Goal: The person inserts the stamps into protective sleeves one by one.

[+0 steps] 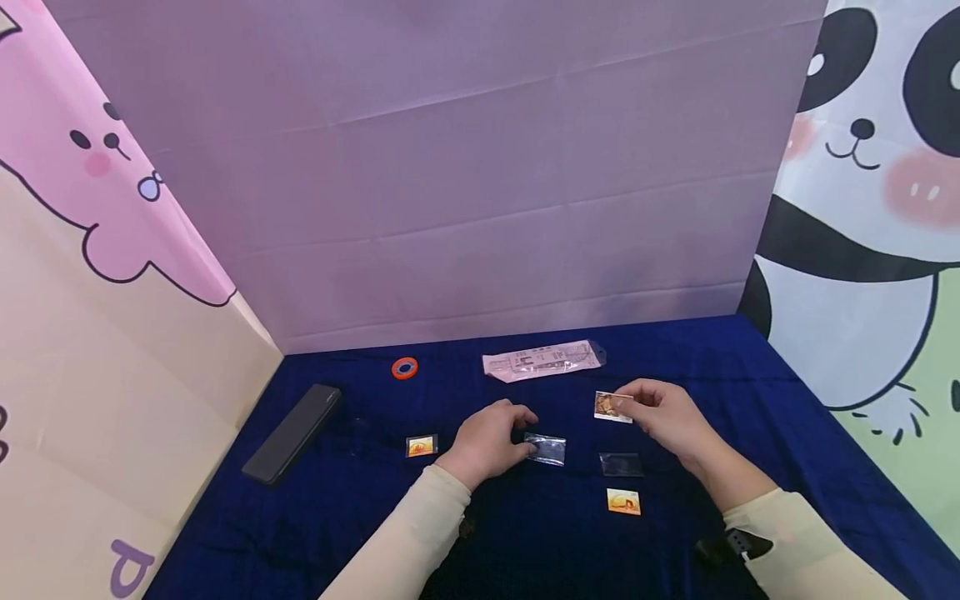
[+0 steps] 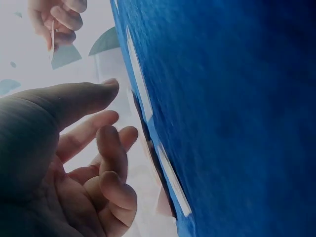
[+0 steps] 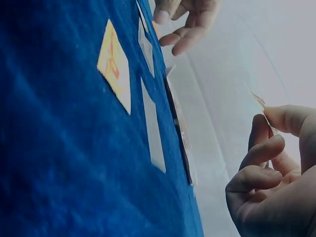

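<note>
Both sleeves (image 1: pixel 408 533) are cream, the right bearing a black device (image 1: pixel 750 545).

We pinch a thin card (image 3: pixel 258 99), seen nearly edge-on, between thumb and finger of our right hand (image 3: pixel 274 180), clear of the blue-covered desk (image 3: pixel 59 128). On it lie a yellow-and-orange card (image 3: pixel 115 69) and a pale flat piece (image 3: pixel 152 131); our left hand (image 3: pixel 193 20) shows above.

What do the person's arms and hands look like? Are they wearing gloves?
No gloves: the left hand and right hand are bare. The left sleeve and right sleeve are long, plain and cream-coloured. A small black gadget sits by the right cuff; something dark peeks out by the left one.
</note>
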Demonstrator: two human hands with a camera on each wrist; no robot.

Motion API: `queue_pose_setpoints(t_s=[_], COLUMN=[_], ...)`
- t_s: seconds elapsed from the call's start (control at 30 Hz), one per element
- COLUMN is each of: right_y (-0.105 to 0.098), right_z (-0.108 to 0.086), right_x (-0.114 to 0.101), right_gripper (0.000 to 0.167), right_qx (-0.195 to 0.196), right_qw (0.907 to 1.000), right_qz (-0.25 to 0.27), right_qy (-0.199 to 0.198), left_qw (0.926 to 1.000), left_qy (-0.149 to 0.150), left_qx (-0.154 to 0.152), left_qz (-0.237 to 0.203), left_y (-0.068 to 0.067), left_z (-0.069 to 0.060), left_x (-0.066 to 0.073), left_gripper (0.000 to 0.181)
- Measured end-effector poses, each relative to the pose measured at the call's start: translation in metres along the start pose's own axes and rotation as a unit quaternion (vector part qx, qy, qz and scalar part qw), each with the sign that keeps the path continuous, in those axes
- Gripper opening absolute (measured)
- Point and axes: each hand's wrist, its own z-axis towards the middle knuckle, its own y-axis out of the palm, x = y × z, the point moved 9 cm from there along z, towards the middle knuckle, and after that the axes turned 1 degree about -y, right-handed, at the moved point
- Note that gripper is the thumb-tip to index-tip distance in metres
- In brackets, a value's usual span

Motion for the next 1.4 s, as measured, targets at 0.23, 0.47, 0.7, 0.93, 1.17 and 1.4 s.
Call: queue_pose_setpoints(t_s=[0.23, 0.47, 0.7, 0.93, 1.17, 1.4], right_y=[-0.013, -0.016, -0.013, -0.011, -0.010, -0.008], right_z=[0.006, 0.009, 0.010, 0.008, 0.008, 0.008], right_x=[0.015, 0.021, 0.023, 0.022, 0.021, 0.023], right_gripper=[0.044, 0.045, 0.045, 0.045, 0.043, 0.043], right_qx=[0.008, 0.011, 0.008, 0.008, 0.007, 0.005], right_qw=[0.9966, 0.9960, 0.9966, 0.9969, 0.9975, 0.9976], right_qz=[0.073, 0.076, 0.068, 0.062, 0.057, 0.053], right_qy=[0.038, 0.045, 0.045, 0.047, 0.042, 0.044], left_qw=[0.9994, 0.9983, 0.9979, 0.9980, 0.9967, 0.9893], left_qy=[0.005, 0.013, 0.002, -0.012, -0.016, -0.009], left_qx=[-0.030, -0.046, -0.054, -0.061, -0.069, -0.089], left_qz=[0.018, 0.033, 0.035, 0.010, -0.039, -0.115], left_y=[0.009, 0.014, 0.015, 0.019, 0.022, 0.024], left_z=[0.002, 0.004, 0.005, 0.005, 0.005, 0.003], left_x=[0.008, 0.012, 0.014, 0.010, 0.010, 0.010], left_gripper=[0.041, 0.038, 0.041, 0.025, 0.028, 0.022])
